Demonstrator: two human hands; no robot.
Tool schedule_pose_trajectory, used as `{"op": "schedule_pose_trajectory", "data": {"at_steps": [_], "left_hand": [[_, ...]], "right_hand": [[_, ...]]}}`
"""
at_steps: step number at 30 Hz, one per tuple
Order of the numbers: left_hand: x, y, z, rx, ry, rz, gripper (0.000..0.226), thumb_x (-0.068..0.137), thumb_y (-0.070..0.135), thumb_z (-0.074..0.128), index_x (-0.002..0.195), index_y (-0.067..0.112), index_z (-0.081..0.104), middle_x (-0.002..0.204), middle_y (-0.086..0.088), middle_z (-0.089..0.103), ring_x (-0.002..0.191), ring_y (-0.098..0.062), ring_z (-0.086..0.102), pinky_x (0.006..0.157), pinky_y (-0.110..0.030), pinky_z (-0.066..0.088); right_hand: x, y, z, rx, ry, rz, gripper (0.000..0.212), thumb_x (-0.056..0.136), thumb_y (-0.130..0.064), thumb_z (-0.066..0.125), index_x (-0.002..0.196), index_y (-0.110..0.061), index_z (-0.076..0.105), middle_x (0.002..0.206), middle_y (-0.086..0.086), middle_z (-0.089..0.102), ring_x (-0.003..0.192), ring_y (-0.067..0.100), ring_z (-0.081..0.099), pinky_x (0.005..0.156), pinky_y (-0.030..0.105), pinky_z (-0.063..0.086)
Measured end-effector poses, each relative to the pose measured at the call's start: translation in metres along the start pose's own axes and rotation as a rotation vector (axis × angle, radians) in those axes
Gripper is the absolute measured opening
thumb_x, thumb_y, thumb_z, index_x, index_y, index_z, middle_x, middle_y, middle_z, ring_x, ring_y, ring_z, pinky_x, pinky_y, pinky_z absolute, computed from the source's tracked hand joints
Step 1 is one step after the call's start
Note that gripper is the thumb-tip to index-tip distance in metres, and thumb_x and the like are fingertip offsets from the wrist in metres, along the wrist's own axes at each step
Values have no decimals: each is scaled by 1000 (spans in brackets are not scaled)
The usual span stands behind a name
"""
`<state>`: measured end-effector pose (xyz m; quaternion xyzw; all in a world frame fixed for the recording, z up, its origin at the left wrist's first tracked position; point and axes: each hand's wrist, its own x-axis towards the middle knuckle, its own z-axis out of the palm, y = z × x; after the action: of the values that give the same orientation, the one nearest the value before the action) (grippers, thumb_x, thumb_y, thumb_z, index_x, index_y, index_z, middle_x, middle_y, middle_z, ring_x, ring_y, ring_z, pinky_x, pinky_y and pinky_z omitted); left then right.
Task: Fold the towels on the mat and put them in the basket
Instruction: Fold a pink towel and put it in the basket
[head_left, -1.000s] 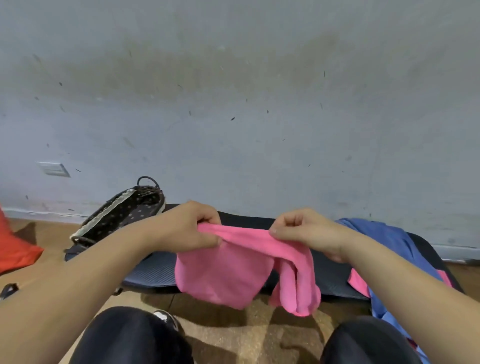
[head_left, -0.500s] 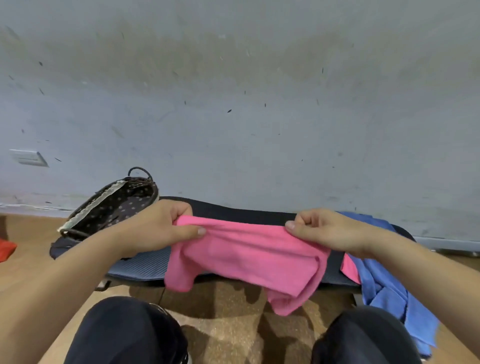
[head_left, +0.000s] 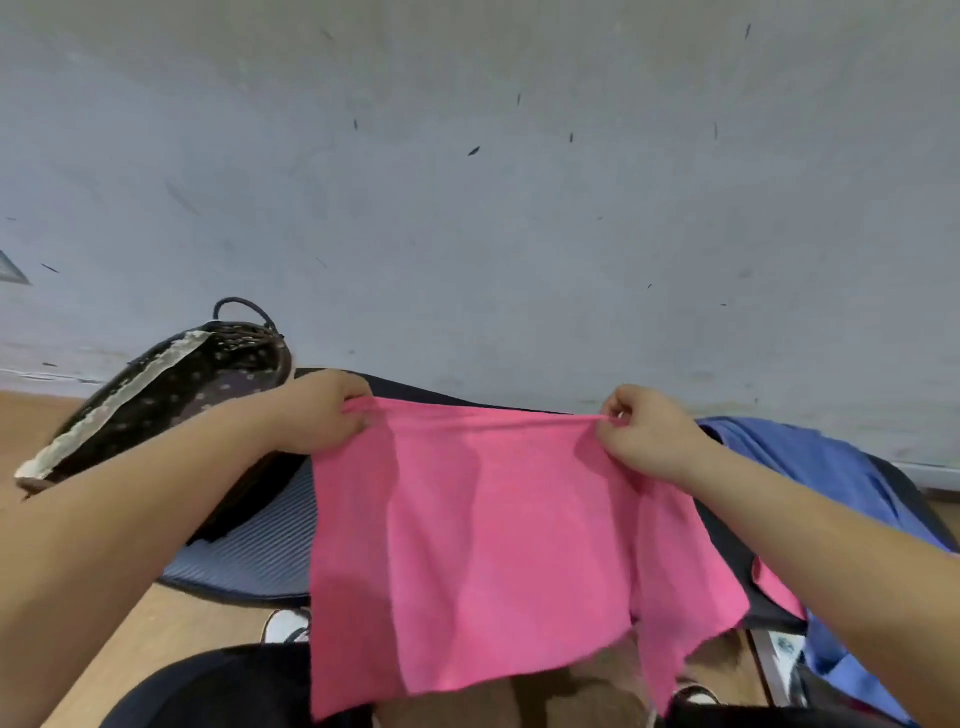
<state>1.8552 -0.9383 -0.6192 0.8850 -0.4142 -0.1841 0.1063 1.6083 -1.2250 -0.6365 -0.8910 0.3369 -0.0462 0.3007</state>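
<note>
pink towel (head_left: 493, 545) now wider, flatter

I hold the pink towel (head_left: 498, 545) spread out above the mat (head_left: 260, 551), pinching its top edge at both corners. My left hand (head_left: 317, 415) grips the left corner and my right hand (head_left: 649, 436) the right one. The cloth hangs from that stretched edge, its lower hem uneven, and hides the mat's middle. The dark dotted basket (head_left: 156, 410) sits on the mat's left end. A blue towel (head_left: 810, 462) lies crumpled on the mat's right end, with a bit of another pink cloth (head_left: 774, 587) beside it. A grey wall (head_left: 467, 208) rises behind the mat.
</note>
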Motion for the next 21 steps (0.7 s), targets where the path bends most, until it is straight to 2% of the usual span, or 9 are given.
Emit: {"op": "schedule_pose_trajectory", "data": {"at_steps": [3, 6, 9, 11, 13, 15, 17, 19, 21], "left_hand": [[49, -35, 25, 67, -19, -98, 13, 96, 17, 56, 98, 17, 69, 102, 4, 66, 97, -19, 59, 85, -30, 46], [84, -60, 45, 60, 32, -178, 12, 91, 13, 57, 87, 21, 66, 98, -1, 69, 92, -24, 62, 77, -31, 48], [108, -76, 61, -7, 197, -249, 20, 89, 8, 55, 96, 18, 71, 104, -9, 72, 98, -32, 65, 81, -35, 52], [116, -80, 68, -76, 305, -274, 29, 88, 6, 55, 112, 12, 70, 114, -15, 68, 105, -37, 64, 90, -39, 52], [113, -75, 73, -133, 356, -292, 45, 87, 6, 58, 132, 9, 62, 131, -18, 57, 117, -38, 58, 103, -42, 47], [97, -60, 75, -155, 371, -263, 53, 86, 6, 60, 139, 9, 56, 146, -18, 46, 132, -39, 48, 113, -45, 39], [73, -37, 80, -151, 351, -227, 53, 86, 12, 61, 139, 13, 57, 155, -17, 38, 143, -40, 36, 119, -46, 32], [46, -15, 91, -90, 244, -222, 61, 84, 30, 58, 143, 19, 52, 161, -17, 30, 150, -40, 26, 122, -46, 26], [24, 4, 108, -3, 43, -288, 80, 85, 50, 55, 156, 25, 30, 169, -15, 11, 156, -39, 7, 126, -51, 14]], "right_hand": [[46, 5, 46, 15, -24, 80, 3, 82, -22, 65, 79, -20, 63, 73, -1, 68, 71, 24, 66, 69, 33, 55], [81, 10, 78, 7, -13, 118, 5, 84, -18, 63, 79, -19, 65, 73, -2, 67, 74, 26, 66, 69, 34, 53], [104, 16, 100, 14, 23, 145, 10, 88, -17, 60, 82, -22, 65, 81, 0, 69, 77, 26, 64, 69, 33, 51], [110, 19, 109, 14, 49, 133, 12, 90, -17, 59, 96, -22, 68, 93, 3, 70, 87, 26, 65, 76, 36, 54], [109, 19, 111, -2, 82, 102, 31, 91, -19, 61, 121, -17, 64, 115, 8, 64, 108, 29, 62, 93, 41, 52], [99, 15, 108, -15, 91, 68, 45, 93, -21, 62, 136, -14, 57, 133, 12, 57, 124, 31, 55, 107, 44, 45], [81, 8, 102, -35, 63, 19, 46, 93, -25, 63, 138, -14, 57, 137, 11, 56, 129, 30, 52, 111, 44, 41], [54, 0, 97, -51, -42, -14, 47, 92, -32, 64, 135, -15, 60, 135, 8, 58, 129, 28, 53, 111, 42, 41], [24, -4, 95, -149, -221, -32, 59, 92, -45, 62, 142, -16, 54, 144, 7, 53, 135, 26, 48, 116, 38, 36]]}}
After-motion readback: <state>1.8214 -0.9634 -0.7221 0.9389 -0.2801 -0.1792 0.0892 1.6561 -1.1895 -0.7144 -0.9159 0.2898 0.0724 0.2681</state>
